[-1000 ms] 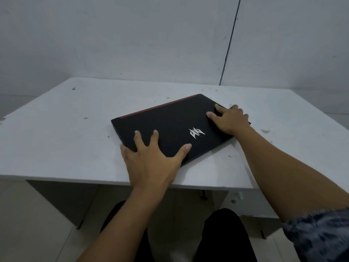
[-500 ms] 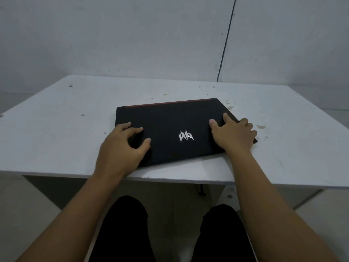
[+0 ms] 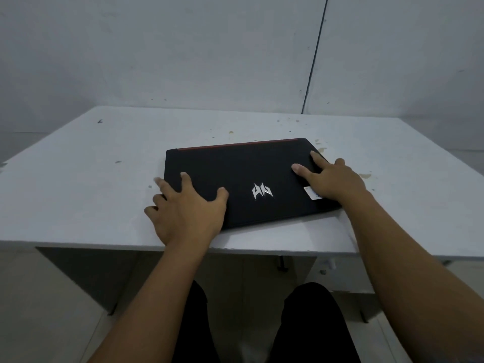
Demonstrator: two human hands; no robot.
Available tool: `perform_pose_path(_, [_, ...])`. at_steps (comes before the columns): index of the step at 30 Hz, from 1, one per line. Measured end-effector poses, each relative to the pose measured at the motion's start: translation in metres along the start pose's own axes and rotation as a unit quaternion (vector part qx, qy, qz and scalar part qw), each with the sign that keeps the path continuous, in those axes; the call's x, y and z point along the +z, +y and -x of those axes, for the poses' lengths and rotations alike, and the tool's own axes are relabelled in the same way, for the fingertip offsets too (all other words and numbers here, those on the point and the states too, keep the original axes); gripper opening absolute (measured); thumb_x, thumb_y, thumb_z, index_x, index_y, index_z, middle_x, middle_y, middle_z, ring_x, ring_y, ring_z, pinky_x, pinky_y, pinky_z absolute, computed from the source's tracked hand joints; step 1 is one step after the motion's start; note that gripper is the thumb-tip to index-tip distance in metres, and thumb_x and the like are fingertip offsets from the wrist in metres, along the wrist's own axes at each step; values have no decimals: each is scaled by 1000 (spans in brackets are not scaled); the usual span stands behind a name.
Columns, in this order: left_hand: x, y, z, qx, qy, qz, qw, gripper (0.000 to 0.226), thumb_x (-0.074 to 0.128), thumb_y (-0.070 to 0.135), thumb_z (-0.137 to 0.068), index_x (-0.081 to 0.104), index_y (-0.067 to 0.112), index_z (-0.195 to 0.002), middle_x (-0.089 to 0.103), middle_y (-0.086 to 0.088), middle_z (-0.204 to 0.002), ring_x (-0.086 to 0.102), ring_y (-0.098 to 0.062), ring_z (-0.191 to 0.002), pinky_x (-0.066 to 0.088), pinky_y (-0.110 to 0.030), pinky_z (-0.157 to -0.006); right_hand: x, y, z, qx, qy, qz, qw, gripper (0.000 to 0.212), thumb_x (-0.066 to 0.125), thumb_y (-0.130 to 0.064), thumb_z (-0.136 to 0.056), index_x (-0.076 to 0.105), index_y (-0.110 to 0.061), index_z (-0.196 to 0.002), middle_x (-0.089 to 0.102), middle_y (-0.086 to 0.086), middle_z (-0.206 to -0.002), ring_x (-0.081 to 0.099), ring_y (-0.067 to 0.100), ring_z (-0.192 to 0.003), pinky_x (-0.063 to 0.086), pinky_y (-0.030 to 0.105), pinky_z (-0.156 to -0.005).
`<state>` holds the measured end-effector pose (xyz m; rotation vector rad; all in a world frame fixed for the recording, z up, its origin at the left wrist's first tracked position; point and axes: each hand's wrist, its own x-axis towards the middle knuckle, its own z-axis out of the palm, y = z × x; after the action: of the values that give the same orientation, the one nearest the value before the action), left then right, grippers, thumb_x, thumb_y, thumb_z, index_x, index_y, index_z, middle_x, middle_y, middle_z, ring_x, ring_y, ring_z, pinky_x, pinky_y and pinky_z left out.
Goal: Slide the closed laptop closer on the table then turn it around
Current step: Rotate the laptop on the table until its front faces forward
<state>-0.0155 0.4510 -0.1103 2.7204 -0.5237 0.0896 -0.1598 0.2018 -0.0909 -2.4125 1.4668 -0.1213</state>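
Note:
The closed black laptop [image 3: 243,169] lies flat near the front edge of the white table [image 3: 78,179], almost square to me. Its red strip runs along the far edge, and a silver logo [image 3: 262,191] marks the lid. My left hand [image 3: 188,213] covers the near left corner with fingers spread: thumb and forefinger on the lid, the other fingers past the left edge. My right hand [image 3: 335,182] presses on the lid's right side, thumb and forefinger on top, the rest over the right edge. A small sticker [image 3: 313,193] shows beside it.
A grey wall [image 3: 209,61] stands right behind the table's far edge. The tabletop has small stains and chips. My dark-trousered legs [image 3: 309,323] are under the front edge, over a pale tiled floor.
The laptop has swung from a skewed angle to nearly square, with the red strip at the far side. My left hand shifted to the near left corner and spread its fingers.

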Motion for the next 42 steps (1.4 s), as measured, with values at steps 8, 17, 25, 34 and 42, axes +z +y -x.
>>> perform_pose_path(8, [-10, -20, -16, 42, -5, 22, 999, 92, 39, 83, -82, 36, 32, -158, 33, -15, -161, 38, -40, -140, 29, -53, -113, 9, -5, 34, 49, 20, -12, 999, 98, 19, -97, -74, 9, -51, -159, 33, 19, -153, 41, 40, -136, 39, 51, -103])
perform_pose_path(17, [-18, -47, -28, 84, -24, 9, 996, 92, 35, 90, -81, 35, 39, -157, 42, -20, -154, 40, -38, -140, 26, -51, -114, 26, -10, 77, 69, 79, -26, 994, 87, 25, -85, -87, 16, -40, -162, 36, 21, -150, 37, 38, -137, 37, 50, -105])
perform_pose_path(25, [-23, -52, -28, 85, -35, 30, 995, 93, 33, 93, -78, 37, 43, -156, 50, -20, -141, 43, -38, -131, 32, -46, -108, 30, 12, 102, -10, 165, -48, 985, 76, 40, -78, -87, 48, -38, -150, 55, 11, -131, 47, 31, -125, 38, 46, -102])
perform_pose_path(34, [-26, -50, -13, 79, -24, 17, 996, 85, 38, 82, -88, 42, 30, -155, 50, -26, -138, 42, -43, -128, 33, -49, -105, 48, 18, 112, -30, 277, -182, 943, 66, 46, -77, -82, 72, -36, -127, 71, -3, -123, 64, 19, -111, 50, 38, -92])
perform_pose_path(42, [-33, -74, 5, 111, -49, 97, 988, 102, 47, 98, -66, 46, 40, -151, 48, -14, -135, 40, -34, -131, 37, -46, -109, 34, 42, 129, -114, 128, -220, 960, 111, 67, -98, -38, 60, -47, -137, 57, -13, -131, 57, 10, -114, 52, 35, -97])
